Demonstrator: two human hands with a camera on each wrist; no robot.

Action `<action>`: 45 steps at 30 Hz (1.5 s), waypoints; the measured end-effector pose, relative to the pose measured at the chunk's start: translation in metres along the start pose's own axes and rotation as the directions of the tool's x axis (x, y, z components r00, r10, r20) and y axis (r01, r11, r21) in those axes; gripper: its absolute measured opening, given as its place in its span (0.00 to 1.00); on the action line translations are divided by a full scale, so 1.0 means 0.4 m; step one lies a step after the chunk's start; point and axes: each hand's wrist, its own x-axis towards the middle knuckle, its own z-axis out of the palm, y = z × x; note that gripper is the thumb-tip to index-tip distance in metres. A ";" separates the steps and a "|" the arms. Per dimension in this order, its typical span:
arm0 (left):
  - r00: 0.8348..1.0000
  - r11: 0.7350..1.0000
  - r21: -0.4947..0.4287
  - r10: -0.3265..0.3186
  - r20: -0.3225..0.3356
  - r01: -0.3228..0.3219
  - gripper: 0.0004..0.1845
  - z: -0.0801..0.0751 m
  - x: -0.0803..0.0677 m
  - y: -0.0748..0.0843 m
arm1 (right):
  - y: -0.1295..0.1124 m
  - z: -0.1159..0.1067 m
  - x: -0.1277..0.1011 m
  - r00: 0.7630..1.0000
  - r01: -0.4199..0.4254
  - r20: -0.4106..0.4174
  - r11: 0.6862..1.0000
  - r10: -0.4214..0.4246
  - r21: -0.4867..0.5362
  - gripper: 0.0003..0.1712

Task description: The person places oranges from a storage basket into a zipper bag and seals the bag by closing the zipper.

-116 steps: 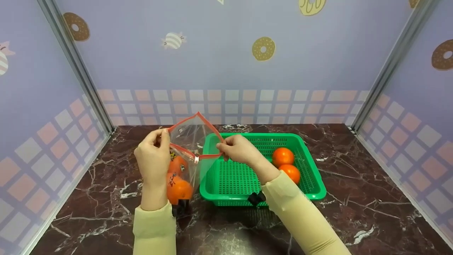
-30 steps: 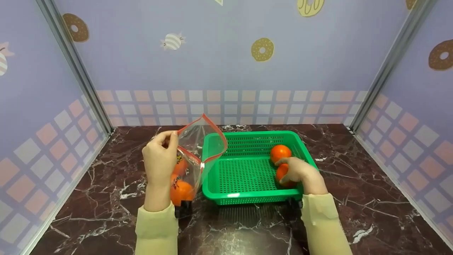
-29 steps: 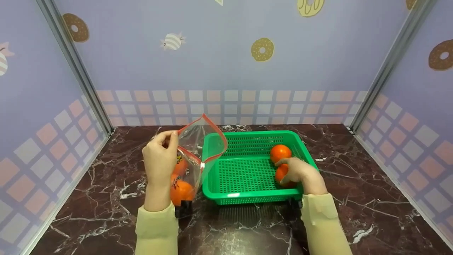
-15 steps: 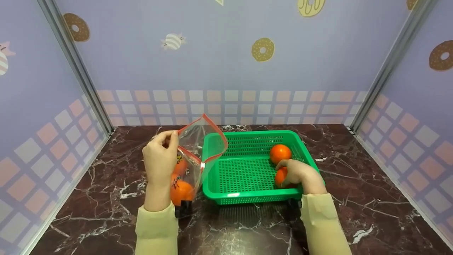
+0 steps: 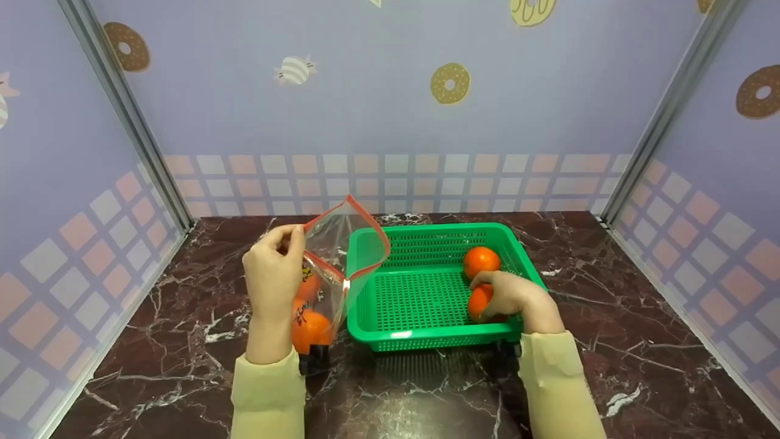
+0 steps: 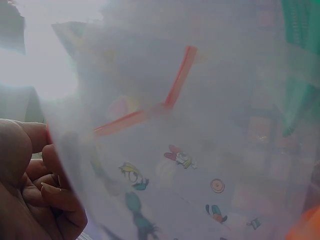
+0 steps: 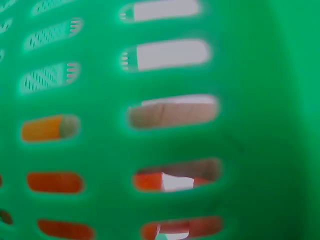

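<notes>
My left hand (image 5: pixel 274 274) pinches the left edge of a clear zipper bag (image 5: pixel 364 235) with a red seal strip, its mouth spread wide. Cartoon prints show on the bag in the left wrist view, with the left hand's curled fingers (image 6: pixel 60 195) at its edge. Oranges (image 5: pixel 312 329) fill its lower part, partly behind the left wrist. My right hand (image 5: pixel 518 296) reaches into the green basket (image 5: pixel 420 338), its fingers and thumb curled round the nearer orange (image 5: pixel 480 300). Another orange (image 5: pixel 481 262) lies just behind it. In the right wrist view the basket's slotted wall (image 7: pixel 105 150) covers most of the hand.
The bag's right side overlaps the basket's left rim in the head view. Both stand on a dark red marbled table (image 5: pixel 615 341). Patterned panels (image 5: pixel 390 91) close in the back and both sides, with metal posts (image 5: pixel 658 116) at the corners.
My right hand has let go of the bag's right edge and moved right into the basket, onto the nearer orange. The left hand keeps its pinch, slightly further right than at first.
</notes>
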 end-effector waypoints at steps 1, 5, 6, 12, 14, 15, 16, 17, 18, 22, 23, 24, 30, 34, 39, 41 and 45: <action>1.000 1.000 0.000 0.000 0.001 0.000 0.10 0.000 0.000 0.000 | -0.001 -0.001 -0.001 1.000 0.001 0.001 1.000 -0.001 0.004 0.35; 1.000 1.000 0.006 -0.005 0.006 0.005 0.10 0.001 0.000 0.001 | -0.002 -0.006 -0.008 1.000 0.007 -0.001 1.000 -0.007 0.023 0.35; 1.000 1.000 0.008 -0.008 0.007 0.007 0.10 0.001 0.000 0.002 | -0.002 -0.007 -0.009 1.000 0.010 -0.001 1.000 -0.010 0.028 0.35; 1.000 1.000 0.012 -0.011 0.008 0.011 0.10 0.003 -0.001 0.002 | -0.005 -0.014 -0.017 0.999 0.047 -0.017 0.997 -0.047 0.053 0.34; 1.000 1.000 0.009 -0.006 0.006 0.005 0.10 0.003 0.000 0.002 | -0.006 -0.017 -0.019 0.998 0.059 -0.024 0.996 -0.058 0.062 0.34; 1.000 1.000 0.007 -0.003 0.005 0.003 0.10 0.003 0.000 0.002 | -0.007 -0.018 -0.020 0.998 0.064 -0.029 0.996 -0.062 0.069 0.34; 1.000 1.000 0.004 0.000 0.004 0.000 0.10 0.003 0.001 0.002 | -0.008 -0.019 -0.020 0.997 0.068 -0.034 0.995 -0.066 0.074 0.34; 1.000 1.000 0.000 0.002 0.003 -0.002 0.10 0.003 0.001 0.002 | -0.009 -0.020 -0.020 0.997 0.071 -0.040 0.994 -0.068 0.081 0.33; 1.000 1.000 -0.003 0.004 0.002 -0.004 0.10 0.003 0.001 0.002 | -0.011 -0.021 -0.021 0.997 0.072 -0.045 0.993 -0.068 0.090 0.33; 1.000 1.000 -0.005 -0.005 0.005 0.005 0.10 0.002 0.002 0.003 | -0.016 -0.023 -0.022 0.995 0.084 -0.067 0.988 -0.076 0.127 0.34; 1.000 1.000 -0.005 -0.009 0.007 0.009 0.10 0.002 0.002 0.003 | -0.017 -0.023 -0.023 0.994 0.090 -0.072 0.986 -0.080 0.138 0.34; 1.000 1.000 -0.003 -0.014 0.009 0.014 0.10 0.003 0.002 0.003 | -0.018 -0.023 -0.024 0.993 0.098 -0.077 0.984 -0.087 0.150 0.34; 0.999 0.999 0.005 -0.033 0.019 0.033 0.10 0.003 0.001 0.004 | -0.021 -0.023 -0.023 0.984 0.157 -0.125 0.961 -0.131 0.227 0.34; 0.999 0.999 0.002 -0.038 0.020 0.038 0.10 0.002 0.001 0.006 | -0.025 -0.023 -0.020 0.974 0.201 -0.161 0.938 -0.160 0.283 0.35; 0.999 0.999 0.013 -0.040 0.022 0.039 0.10 0.003 0.001 0.005 | -0.032 -0.024 -0.015 0.960 0.256 -0.208 0.896 -0.190 0.363 0.35; 0.999 0.999 0.014 -0.036 0.021 0.036 0.10 0.003 0.001 0.005 | -0.035 -0.023 -0.013 0.956 0.265 -0.227 0.883 -0.187 0.387 0.35; 1.000 1.000 0.011 -0.026 0.017 0.025 0.09 0.003 0.000 0.006 | -0.044 -0.020 -0.010 0.946 0.291 -0.261 0.855 -0.191 0.430 0.34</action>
